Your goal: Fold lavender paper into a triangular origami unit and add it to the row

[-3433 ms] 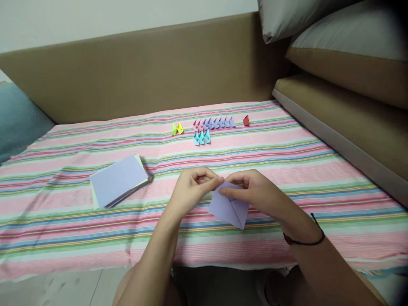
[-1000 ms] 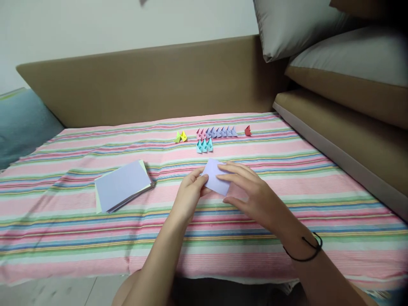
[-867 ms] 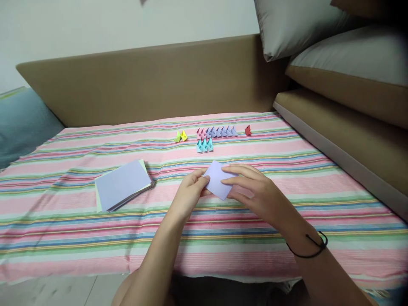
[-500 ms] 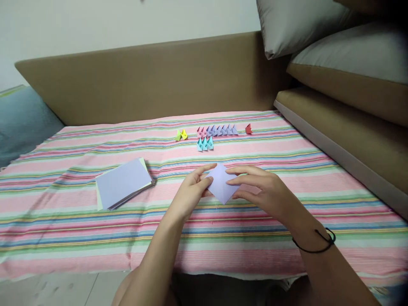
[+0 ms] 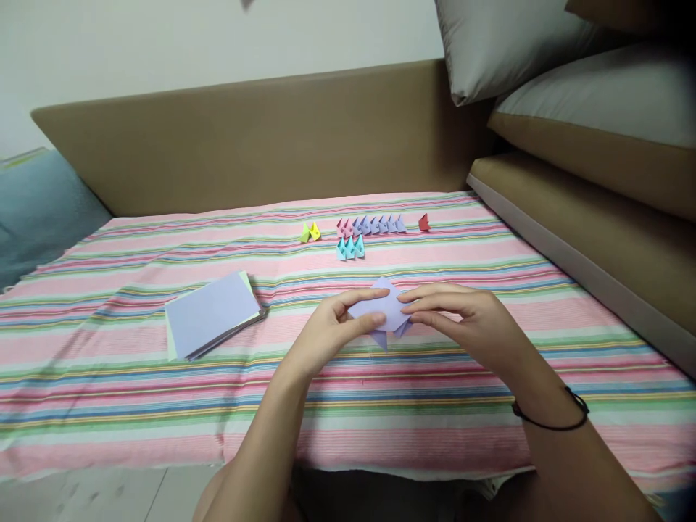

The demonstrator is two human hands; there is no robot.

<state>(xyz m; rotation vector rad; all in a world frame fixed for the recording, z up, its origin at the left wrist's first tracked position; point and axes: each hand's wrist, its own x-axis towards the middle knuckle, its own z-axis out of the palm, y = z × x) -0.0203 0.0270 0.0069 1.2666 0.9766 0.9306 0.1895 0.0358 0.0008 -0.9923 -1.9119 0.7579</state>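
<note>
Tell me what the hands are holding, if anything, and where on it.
A folded lavender paper: left hand across its left part, right hand by its right edge.

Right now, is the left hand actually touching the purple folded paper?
Touching. The head view shows it: the left hand lays its thumb and a finger across the purple folded paper.

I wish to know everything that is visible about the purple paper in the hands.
The light purple paper looks thin, smooth and matte. It is folded, with a broad pointed face on top and flaps showing below it. It is over the striped cloth; whether it touches is unclear. The left hand grips it, forefinger and thumb on that face; the right hand touches its right edge.
</note>
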